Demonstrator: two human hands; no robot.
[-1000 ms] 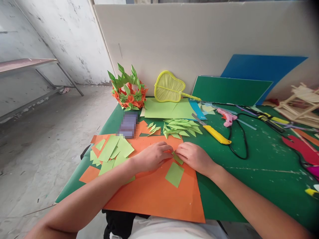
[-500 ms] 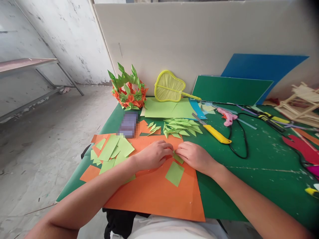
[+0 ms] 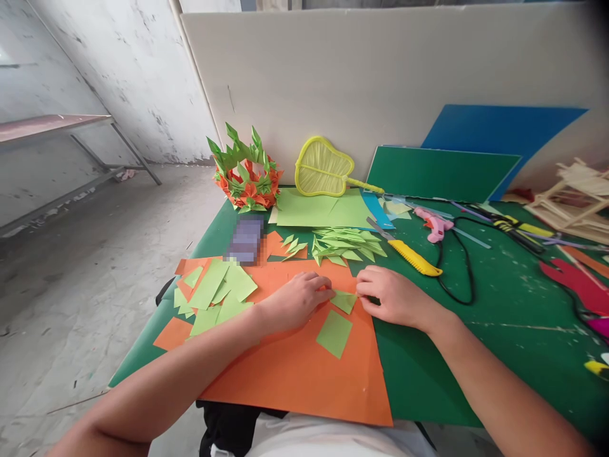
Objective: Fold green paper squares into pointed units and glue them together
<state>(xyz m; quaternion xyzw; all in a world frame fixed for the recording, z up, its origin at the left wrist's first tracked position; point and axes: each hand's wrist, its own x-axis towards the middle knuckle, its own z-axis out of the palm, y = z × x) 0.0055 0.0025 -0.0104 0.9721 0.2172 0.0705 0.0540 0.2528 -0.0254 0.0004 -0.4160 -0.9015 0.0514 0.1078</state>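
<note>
Bare orange sheet (image 3: 295, 374) nr front edge; folded green pieces (image 3: 347, 244) & yellow knife (image 3: 413, 257) just beyond.

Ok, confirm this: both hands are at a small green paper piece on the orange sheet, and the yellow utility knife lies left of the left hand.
Wrong side. In the head view the yellow utility knife lies beyond the right hand, not left of the left hand. Both hands are at the green paper piece on the orange sheet, as said.

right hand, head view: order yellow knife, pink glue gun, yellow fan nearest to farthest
1. yellow knife, just beyond the right hand.
2. pink glue gun, farther back, to the right.
3. yellow fan, far back, to the left.
</note>
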